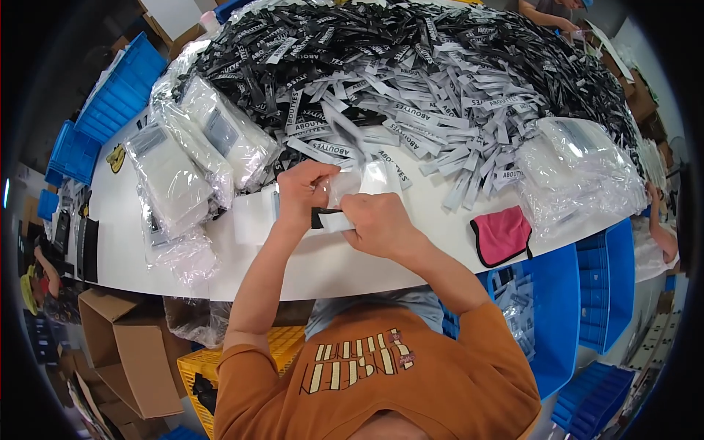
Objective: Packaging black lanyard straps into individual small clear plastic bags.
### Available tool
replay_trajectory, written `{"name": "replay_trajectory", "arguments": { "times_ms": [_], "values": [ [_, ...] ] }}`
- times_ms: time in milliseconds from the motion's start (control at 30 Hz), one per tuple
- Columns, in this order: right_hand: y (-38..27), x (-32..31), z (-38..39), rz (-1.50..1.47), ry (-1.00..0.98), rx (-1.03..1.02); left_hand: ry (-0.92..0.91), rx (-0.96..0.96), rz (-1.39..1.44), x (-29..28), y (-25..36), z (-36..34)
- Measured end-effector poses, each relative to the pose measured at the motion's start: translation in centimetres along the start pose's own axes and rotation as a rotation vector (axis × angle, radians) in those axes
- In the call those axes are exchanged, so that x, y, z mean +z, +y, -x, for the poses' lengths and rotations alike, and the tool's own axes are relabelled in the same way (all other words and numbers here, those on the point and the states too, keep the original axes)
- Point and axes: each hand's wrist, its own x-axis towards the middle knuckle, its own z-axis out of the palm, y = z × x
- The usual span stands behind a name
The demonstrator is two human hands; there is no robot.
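Near the middle of the white table, my left hand is closed on a clear plastic bag, thumb and fingers curled at its edge. My right hand is closed on a white strip with a black section, just below the bag and beside my left hand. A white sheet lies under and left of my hands. Loose white labels and black labels are heaped beyond them. Stacks of bagged white packages lie to the left, more to the right.
A pink cloth lies right. Blue crates stand left, others lower right. A cardboard box and yellow crate sit below the table. Other people work at far left, top right and far right.
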Motion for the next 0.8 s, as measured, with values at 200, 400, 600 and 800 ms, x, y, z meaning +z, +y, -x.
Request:
{"name": "replay_trajectory", "arguments": {
  "times_ms": [200, 400, 600, 800],
  "values": [
    [1.3, 0.5, -0.4, -0.195, 0.278, -0.011, -0.152, -0.041, -0.053, 0.5, 1.7, -0.4],
    [3.4, 0.9, -1.1, -0.187, 0.373, 0.201, 0.046, 0.427, -0.454, -0.6, 3.3, -1.4],
    [2.2, 2.2, -0.1, -0.293, 0.136, 0.281, 0.121, 0.138, -0.177, 0.6, 3.3, -0.8],
    [1.6, 2.1, -1.2, -1.074, -0.114, 0.735, 0.046, 0.294, -0.353, 1.9, 2.3, 1.2]
  ]
}}
